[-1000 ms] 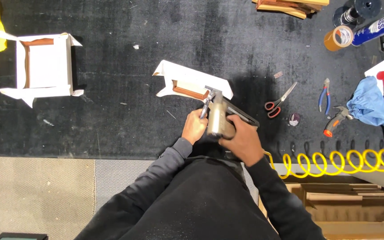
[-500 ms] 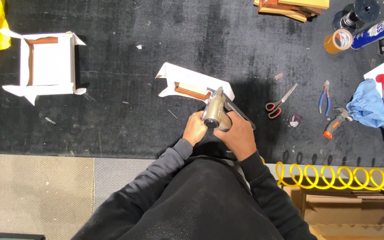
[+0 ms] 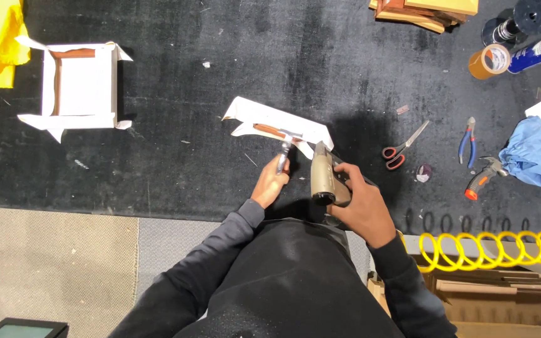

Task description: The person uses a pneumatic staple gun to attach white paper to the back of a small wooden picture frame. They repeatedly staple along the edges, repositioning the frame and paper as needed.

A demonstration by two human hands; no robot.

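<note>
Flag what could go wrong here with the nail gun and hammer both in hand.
1. The right hand grips the tan nail gun with its nose near the left hand; a misfire could hit fingers.
2. The left hand's small hammer meets the white folded box piece, which may shift.
3. The yellow coiled hose could snag.

Matt tan tool (image 3: 324, 179), shiny metal hammer (image 3: 282, 156)

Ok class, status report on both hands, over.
Left hand gripping small metal tool at white cardboard piece. Right hand holding tan nail gun just beside it. Scissors lie apart, right.
</note>
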